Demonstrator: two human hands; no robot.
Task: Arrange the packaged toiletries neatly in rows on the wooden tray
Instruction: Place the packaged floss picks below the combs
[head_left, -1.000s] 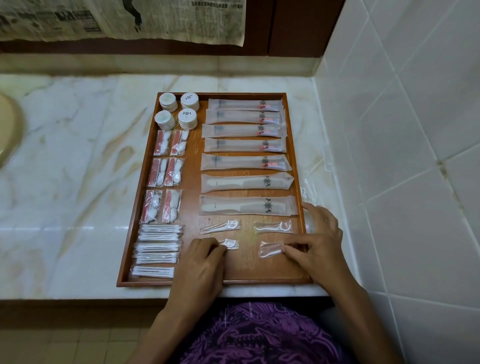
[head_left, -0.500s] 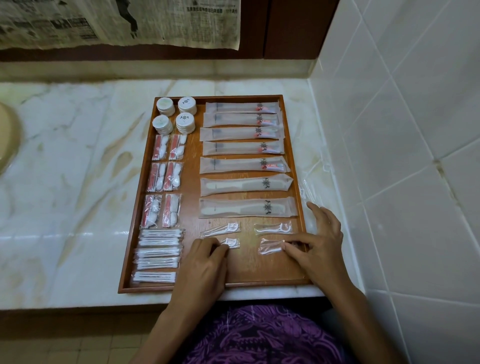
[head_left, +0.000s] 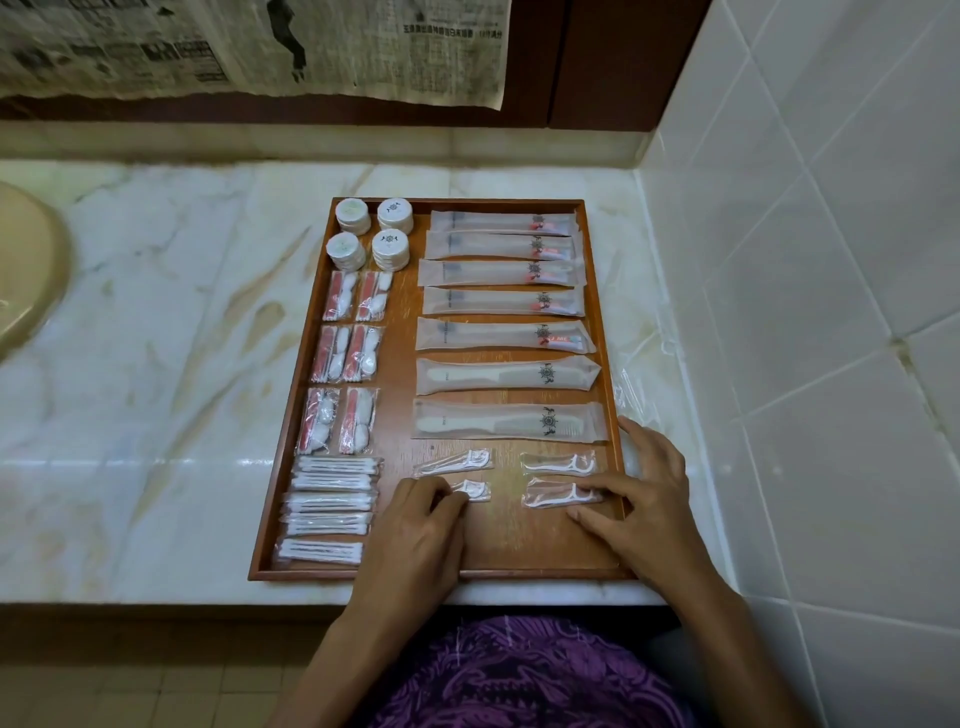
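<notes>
Right floss packet (head_left: 563, 492) nudged nearer upper one; right hand (head_left: 641, 496) grip pinching it, left hand (head_left: 415, 525) pinching left floss packet (head_left: 474, 490).

Newspaper (head_left: 249, 47) print too blurred; packet (head_left: 501, 421) emblems carry no legible words.

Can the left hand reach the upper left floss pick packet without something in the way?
Probably yes. The left hand rests on the packet just below, and the upper left floss pick packet lies uncovered directly beyond its fingertips.

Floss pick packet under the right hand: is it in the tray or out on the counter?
In the tray. The floss pick packet lies flat on the wooden tray, inside its right rim, with the right hand fingertips resting on it.
</notes>
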